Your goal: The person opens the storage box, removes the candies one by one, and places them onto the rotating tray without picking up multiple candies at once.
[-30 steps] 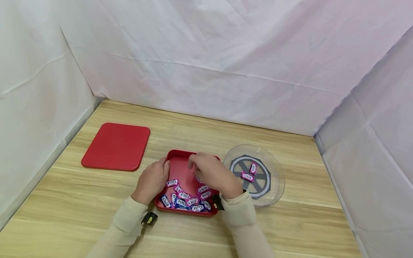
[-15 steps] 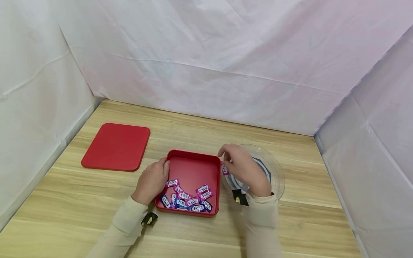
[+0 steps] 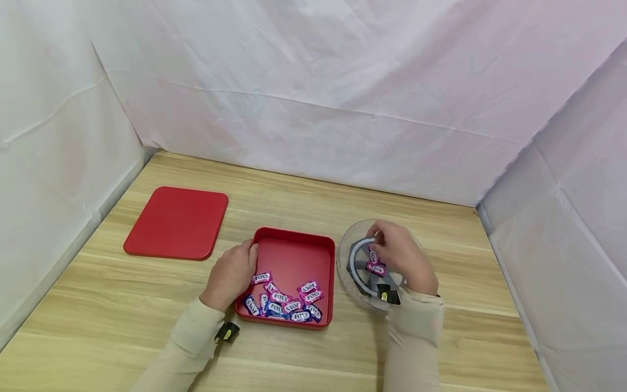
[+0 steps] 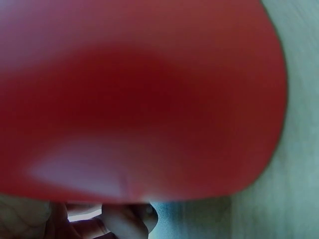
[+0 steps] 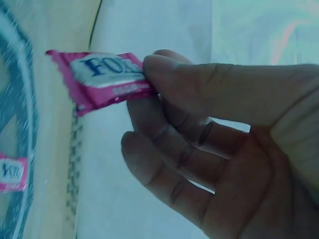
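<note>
One pink-wrapped sweet (image 5: pixel 102 82) is sitting in the pinch of the right hand (image 3: pixel 404 256), the thumb tip pressing one end against the fingers while the other end is sticking out free. In the head view the sweet is hanging over the clear dish (image 3: pixel 360 230), to the left of the palm, its long axis running roughly near to far. Just to its near side, a second pink sweet (image 3: pixel 375 268) is lying in the dish, more crosswise; the pictures are not showing whether the two are touching. The left hand (image 3: pixel 230 275) is staying farther from the dish, gripping the left wall of the red tray (image 3: pixel 289 261), where pink and blue sweets (image 3: pixel 280 298) are lying towards the near side.
</note>
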Motion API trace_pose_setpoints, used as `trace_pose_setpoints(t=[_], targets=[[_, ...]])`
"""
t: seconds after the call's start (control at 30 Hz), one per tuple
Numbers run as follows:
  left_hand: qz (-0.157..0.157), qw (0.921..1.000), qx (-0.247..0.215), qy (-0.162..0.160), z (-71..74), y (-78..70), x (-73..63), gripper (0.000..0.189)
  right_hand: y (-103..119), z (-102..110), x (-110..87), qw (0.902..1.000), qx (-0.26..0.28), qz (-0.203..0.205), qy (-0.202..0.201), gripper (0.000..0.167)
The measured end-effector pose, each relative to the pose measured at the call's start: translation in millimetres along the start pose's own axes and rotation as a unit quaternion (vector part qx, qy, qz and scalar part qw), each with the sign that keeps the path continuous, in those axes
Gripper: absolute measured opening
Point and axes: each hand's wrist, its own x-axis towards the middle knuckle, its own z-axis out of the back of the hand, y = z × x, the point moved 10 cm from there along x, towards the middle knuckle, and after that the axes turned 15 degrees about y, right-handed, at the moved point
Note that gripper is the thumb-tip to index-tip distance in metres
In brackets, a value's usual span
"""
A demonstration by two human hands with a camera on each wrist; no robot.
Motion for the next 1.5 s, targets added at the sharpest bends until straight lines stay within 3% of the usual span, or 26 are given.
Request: trace_pose_setpoints(t=[0.4,0.77,0.93,1.13,1.33,1.5], targets=[[-0.001,1.0,-0.002,-0.004,0.3,0.7,0.6,0.048,-34,-21,6.9,0.9954,0.006,-0.055,0.078,0.013],[0.001,1.0,-0.003,-0.004,-1.1,1.2,0.6,0.049,-43,-25,8.1,0.9937,0.007,-0.074,0.084,0.023],[-0.001,1.0,-0.005,-0.004,-1.6,0.7,0.6,0.048,-19,-20,11.6,0.9974,0.035,-0.042,0.047,0.036],[0.001,1.0,-0.006,-0.003,-2.6,0.0,0.5,0.048,27,-17,15.4,0.9997,0.024,0.01,0.004,0.049],[-0.002,1.0,-0.006,-0.004,-2.4,-1.4,0.4,0.048,71,-24,16.4,0.9991,-0.009,0.04,-0.015,0.049],[-0.001,0.9999,-0.009,-0.005,-2.2,-0.8,0.1,0.048,107,-33,18.1,0.9942,-0.043,0.088,-0.044,0.044]])
